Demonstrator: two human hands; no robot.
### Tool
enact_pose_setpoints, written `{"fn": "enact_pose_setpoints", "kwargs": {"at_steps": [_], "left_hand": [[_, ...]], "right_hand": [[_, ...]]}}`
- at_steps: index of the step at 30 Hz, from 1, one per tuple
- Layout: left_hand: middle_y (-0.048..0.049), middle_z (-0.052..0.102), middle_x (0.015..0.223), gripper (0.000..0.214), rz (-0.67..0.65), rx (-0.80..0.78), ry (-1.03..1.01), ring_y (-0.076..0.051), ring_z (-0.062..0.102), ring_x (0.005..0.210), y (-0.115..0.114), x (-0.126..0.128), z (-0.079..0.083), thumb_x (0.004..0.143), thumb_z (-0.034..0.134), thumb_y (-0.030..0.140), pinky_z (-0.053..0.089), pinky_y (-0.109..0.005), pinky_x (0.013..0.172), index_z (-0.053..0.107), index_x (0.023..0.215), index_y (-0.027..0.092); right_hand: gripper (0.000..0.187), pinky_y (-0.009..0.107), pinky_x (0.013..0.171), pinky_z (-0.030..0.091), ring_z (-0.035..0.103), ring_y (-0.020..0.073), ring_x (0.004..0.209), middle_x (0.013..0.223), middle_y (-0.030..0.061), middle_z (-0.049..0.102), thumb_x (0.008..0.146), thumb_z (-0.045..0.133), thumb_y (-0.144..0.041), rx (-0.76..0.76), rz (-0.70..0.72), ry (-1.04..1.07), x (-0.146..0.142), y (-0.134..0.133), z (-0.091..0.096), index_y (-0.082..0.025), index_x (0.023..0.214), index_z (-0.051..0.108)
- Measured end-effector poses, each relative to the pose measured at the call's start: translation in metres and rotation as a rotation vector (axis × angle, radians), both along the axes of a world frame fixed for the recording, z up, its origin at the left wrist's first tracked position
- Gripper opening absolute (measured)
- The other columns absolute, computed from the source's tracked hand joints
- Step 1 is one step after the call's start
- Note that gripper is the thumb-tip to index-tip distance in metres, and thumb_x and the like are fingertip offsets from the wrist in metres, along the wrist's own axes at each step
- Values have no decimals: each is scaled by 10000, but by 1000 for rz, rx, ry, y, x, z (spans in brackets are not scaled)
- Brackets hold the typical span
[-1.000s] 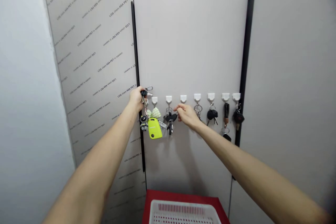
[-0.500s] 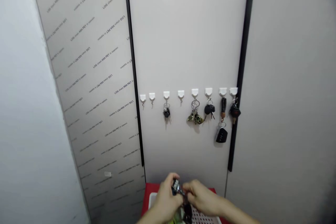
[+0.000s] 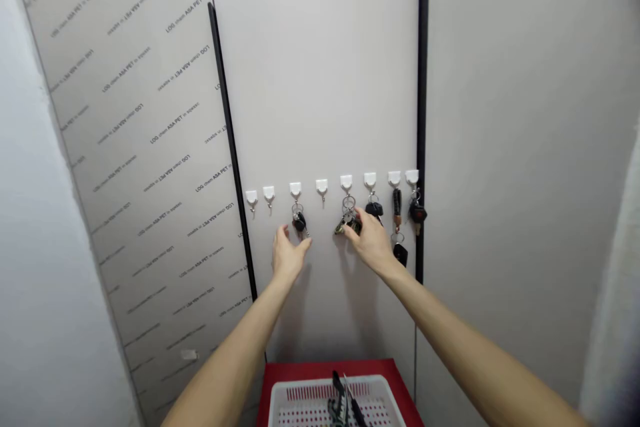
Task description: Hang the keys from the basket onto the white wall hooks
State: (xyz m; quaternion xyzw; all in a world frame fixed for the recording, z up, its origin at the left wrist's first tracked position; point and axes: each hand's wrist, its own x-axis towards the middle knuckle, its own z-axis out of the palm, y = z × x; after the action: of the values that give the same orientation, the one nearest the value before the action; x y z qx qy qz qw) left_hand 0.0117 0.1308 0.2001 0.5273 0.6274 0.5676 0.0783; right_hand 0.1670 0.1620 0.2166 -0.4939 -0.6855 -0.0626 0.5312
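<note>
My left hand (image 3: pixel 289 253) is open, its fingers spread just below and left of a black car key (image 3: pixel 299 221) hanging from a white adhesive hook (image 3: pixel 295 189). My right hand (image 3: pixel 370 241) is on a bunch of keys on metal rings (image 3: pixel 347 223), its fingers closed over the bunch's right side, below another hook (image 3: pixel 346 182). Further right, several key sets (image 3: pixel 397 213) hang from their own hooks. A dark bundle of keys (image 3: pixel 340 407) lies in a white plastic basket (image 3: pixel 305 400) below both hands.
The basket stands on a red surface (image 3: pixel 280 373) at the bottom of the view. The hooks run in a row across a pale grey panel (image 3: pixel 320 80). A printed film-covered panel (image 3: pixel 130 147) lies to the left, and black vertical strips (image 3: pixel 423 80) edge the grey panel.
Both hands have risen from the basket to the hooks. The dark keys they held now lie in the basket. The view has shifted, moving the hooks left in the frame.
</note>
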Motion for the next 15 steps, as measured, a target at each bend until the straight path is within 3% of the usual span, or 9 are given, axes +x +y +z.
{"fn": "enact_pose_setpoints", "kwargs": {"at_steps": [3, 5, 8, 12, 15], "left_hand": [[-82, 522, 892, 381, 121, 13, 84, -207, 465, 848, 18, 8, 20, 565, 487, 338, 349, -333, 696, 425, 908, 184], [-63, 554, 767, 235, 65, -11, 88, -198, 501, 760, 21, 9, 27, 585, 453, 311, 369, -319, 638, 473, 781, 183], [-33, 545, 618, 126, -105, 31, -29, -156, 524, 637, 21, 4, 43, 579, 427, 261, 386, -259, 556, 467, 645, 161], [18, 479, 528, 103, -230, 130, -277, -85, 491, 475, 18, -6, 82, 556, 401, 206, 367, -193, 449, 435, 637, 152], [41, 432, 485, 123, -252, 166, -286, -55, 429, 410, 10, -8, 104, 529, 414, 179, 332, -172, 413, 438, 645, 149]], "right_hand": [[303, 269, 606, 334, 462, 177, 715, 763, 72, 532, 625, 413, -314, -94, -70, 1, -3, 10, 5, -152, 873, 477], [208, 230, 519, 320, 450, 135, 571, 608, 29, 515, 646, 364, -312, -150, -45, 46, -1, 11, 10, -164, 713, 495], [212, 201, 443, 275, 387, 104, 467, 473, -13, 428, 654, 317, -309, -121, 19, 99, 5, 7, 30, -170, 561, 449], [185, 186, 432, 252, 363, 89, 463, 473, -23, 407, 634, 327, -268, -56, 89, 137, 4, 4, 74, -162, 571, 464], [181, 174, 436, 256, 356, 74, 449, 476, -32, 416, 619, 342, -230, -129, 238, 99, 0, -3, 89, -159, 649, 506]]}}
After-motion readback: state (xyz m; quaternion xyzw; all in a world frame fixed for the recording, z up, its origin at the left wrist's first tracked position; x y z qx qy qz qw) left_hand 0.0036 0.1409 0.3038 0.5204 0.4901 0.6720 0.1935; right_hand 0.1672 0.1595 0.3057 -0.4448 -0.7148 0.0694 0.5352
